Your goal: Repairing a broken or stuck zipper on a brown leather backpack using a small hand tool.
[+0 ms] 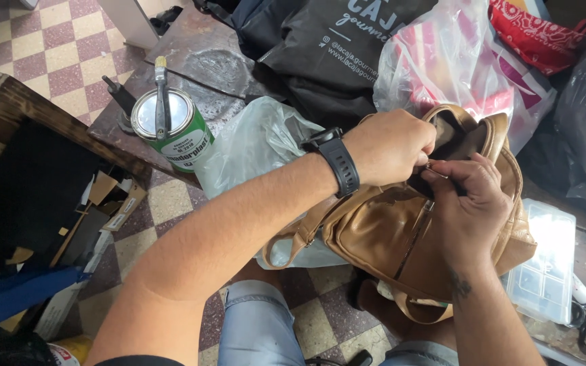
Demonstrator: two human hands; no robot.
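Nearest the cam: left forearm w/ black wristwatch (337,163), crossing from lower left up to the bag. Left hand (389,146) is curled shut, fingers pressed on the dark lining at the mouth of the tan leather backpack (388,237), knuckles up. Right hand (468,203) comes in from lower right, thumb and forefinger pinching something small at the top zipper line, prob. the zip pull, though it's too small to tell for sure. Both hands meet at the same spot on the opening, touching or nearly so; right hand sits just below and to the right of the left. Backpack rests over the person's lap, above the denim shorts (256,325), long axis running from lower centre up toward upper right, mouth pointing up-right and away from the body, front pocket zip (412,244) facing the cam and roughly along that same axis. A strap loop (300,237) hangs off the left side, another at the bottom. Outward: clear plastic bag (256,146) just left of the pack, then a green-labelled tin can (171,129) w/ a brush (162,98) laid across its lid, on a dark worn bench (198,61). Right of the pack, a clear plastic compartment box (547,264). Behind: dark tote bag (334,54), pink-and-white plastic bag (456,68). Checkered floor tiles (55,47) below.
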